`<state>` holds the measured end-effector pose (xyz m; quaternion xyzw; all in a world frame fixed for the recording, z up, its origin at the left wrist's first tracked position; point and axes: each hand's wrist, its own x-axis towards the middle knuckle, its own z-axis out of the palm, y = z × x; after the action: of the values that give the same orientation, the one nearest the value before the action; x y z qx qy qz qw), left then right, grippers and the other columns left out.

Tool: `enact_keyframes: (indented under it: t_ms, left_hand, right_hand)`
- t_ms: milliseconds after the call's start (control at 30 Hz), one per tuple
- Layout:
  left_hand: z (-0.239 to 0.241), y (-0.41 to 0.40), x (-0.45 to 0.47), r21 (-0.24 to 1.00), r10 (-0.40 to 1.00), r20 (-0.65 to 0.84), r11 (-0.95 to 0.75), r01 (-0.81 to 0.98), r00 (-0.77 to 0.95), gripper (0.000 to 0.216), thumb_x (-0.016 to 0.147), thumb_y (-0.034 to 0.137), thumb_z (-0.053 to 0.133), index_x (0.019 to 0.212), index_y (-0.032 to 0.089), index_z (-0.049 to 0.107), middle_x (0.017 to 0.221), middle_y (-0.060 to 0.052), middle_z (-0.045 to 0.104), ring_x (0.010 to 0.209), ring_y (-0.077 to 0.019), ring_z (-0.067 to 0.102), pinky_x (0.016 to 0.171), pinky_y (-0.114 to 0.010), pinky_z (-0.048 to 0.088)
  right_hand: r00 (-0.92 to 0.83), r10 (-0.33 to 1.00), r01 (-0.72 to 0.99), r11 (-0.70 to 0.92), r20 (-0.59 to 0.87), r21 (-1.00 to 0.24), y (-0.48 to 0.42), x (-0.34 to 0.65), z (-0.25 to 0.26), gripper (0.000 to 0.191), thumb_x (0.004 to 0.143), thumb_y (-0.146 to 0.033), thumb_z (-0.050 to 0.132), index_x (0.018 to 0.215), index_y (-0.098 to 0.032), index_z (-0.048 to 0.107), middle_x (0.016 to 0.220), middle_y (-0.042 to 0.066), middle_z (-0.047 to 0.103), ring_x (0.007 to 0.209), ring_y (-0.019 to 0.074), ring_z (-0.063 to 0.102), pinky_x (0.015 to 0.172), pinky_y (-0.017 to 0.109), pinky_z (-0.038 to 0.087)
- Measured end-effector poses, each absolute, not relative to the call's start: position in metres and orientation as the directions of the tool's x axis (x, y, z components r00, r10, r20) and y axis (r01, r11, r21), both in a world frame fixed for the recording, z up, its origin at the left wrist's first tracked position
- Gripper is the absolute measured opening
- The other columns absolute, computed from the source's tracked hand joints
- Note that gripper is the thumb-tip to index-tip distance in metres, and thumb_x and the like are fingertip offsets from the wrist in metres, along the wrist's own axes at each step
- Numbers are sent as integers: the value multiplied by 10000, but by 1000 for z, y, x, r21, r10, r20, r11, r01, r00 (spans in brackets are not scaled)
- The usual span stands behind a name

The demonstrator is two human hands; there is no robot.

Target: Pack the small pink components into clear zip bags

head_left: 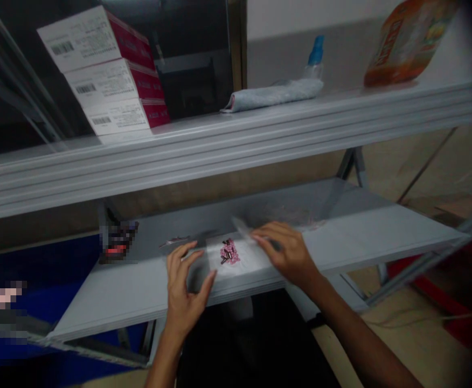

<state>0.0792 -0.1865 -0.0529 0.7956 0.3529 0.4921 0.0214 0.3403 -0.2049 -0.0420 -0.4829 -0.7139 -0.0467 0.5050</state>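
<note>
On the lower grey shelf (139, 285) lies a thin, clear-looking plastic bag or sheet (215, 264). Small pink round pieces (234, 258) and several dark short rods (224, 259) sit clustered on or inside it; I cannot tell which. My left hand (185, 288) is just left of this cluster, fingers apart and curved, holding nothing. Above the sheet's right side, my right hand (287, 252) pinches a thin, pale, translucent strip (241, 227), blurred by motion. The strip's exact kind does not show.
Some thin items (174, 241) and clear plastic packets (292, 214) lie farther back on the lower shelf. The upper shelf (203, 129) holds stacked boxes (94, 64), a folded cloth (274, 96), a blue-capped spray bottle (316, 54) and an orange pouch (405, 46).
</note>
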Motion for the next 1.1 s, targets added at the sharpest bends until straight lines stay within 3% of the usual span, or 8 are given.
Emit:
enact_keyframes:
  t_ms: [33, 100, 233, 300, 400, 667, 967, 1100]
  left_hand:
    - [-50, -192, 86, 387, 590, 748, -760, 521, 305, 491, 775, 295, 769, 1227, 217, 595, 1335, -133, 551, 1255, -303, 486, 1057, -503, 377]
    - [-49, -197, 94, 429, 608, 704, -776, 462, 368, 443, 783, 302, 768, 1195, 223, 628, 1235, -119, 617, 1176, -280, 549, 1005, -451, 433]
    - [-60, -183, 83, 652, 776, 574, -626, 427, 261, 174, 837, 297, 715, 982, 203, 730, 896, -52, 738, 817, -197, 671, 779, -309, 515]
    - [-69, -171, 72, 751, 863, 480, -497, 435, 158, 268, 799, 337, 749, 1023, 191, 747, 880, -51, 765, 763, -200, 682, 756, -304, 518]
    - [-80, -158, 58, 820, 917, 354, -400, 409, 185, 345, 810, 382, 724, 1092, 185, 751, 894, -58, 786, 761, -210, 693, 727, -299, 517]
    - [-87, -157, 58, 857, 914, 276, -374, 354, 296, 420, 840, 388, 686, 1198, 169, 708, 961, -79, 790, 845, -219, 704, 802, -309, 520]
    - [-83, -158, 62, 826, 896, 335, -429, 367, 293, 437, 789, 330, 749, 1201, 192, 705, 1102, -88, 763, 977, -245, 707, 947, -368, 508]
    - [-84, -158, 63, 824, 881, 317, -440, 358, 352, 440, 785, 326, 755, 1204, 203, 703, 1162, -93, 740, 1030, -258, 699, 982, -399, 501]
  right_hand:
    - [-114, 648, 655, 619, 753, -433, -210, 322, -42, 194, 968, -265, 556, 939, -213, 740, 916, 42, 765, 875, 185, 685, 862, 334, 472]
    - [-219, 668, 523, 696, 711, -492, -216, 292, -48, 167, 961, -271, 580, 949, -225, 741, 907, 24, 769, 858, 175, 694, 832, 314, 487]
    - [-88, 731, 530, 610, 677, -589, -205, 270, -73, 133, 941, -236, 605, 952, -209, 734, 904, 36, 759, 846, 180, 688, 812, 311, 507]
    - [-72, 716, 621, 577, 695, -530, -194, 273, -85, 140, 933, -189, 596, 954, -200, 734, 942, 61, 739, 914, 208, 657, 864, 352, 496]
    - [-186, 715, 732, 559, 674, -391, -181, 279, -98, 151, 908, -150, 611, 985, -194, 734, 1045, 100, 686, 992, 243, 587, 890, 398, 477]
    - [-265, 723, 794, 539, 638, -282, -164, 277, -113, 118, 928, -201, 605, 888, -193, 715, 1058, 110, 605, 974, 240, 510, 839, 386, 469]
    - [-246, 618, 572, 715, 747, -402, -177, 273, -94, 165, 982, -201, 529, 974, -181, 693, 934, 61, 697, 927, 204, 598, 885, 368, 476]
    - [-296, 642, 478, 740, 707, -472, -187, 263, -95, 141, 967, -214, 565, 1020, -189, 693, 974, 47, 725, 933, 181, 644, 889, 333, 497]
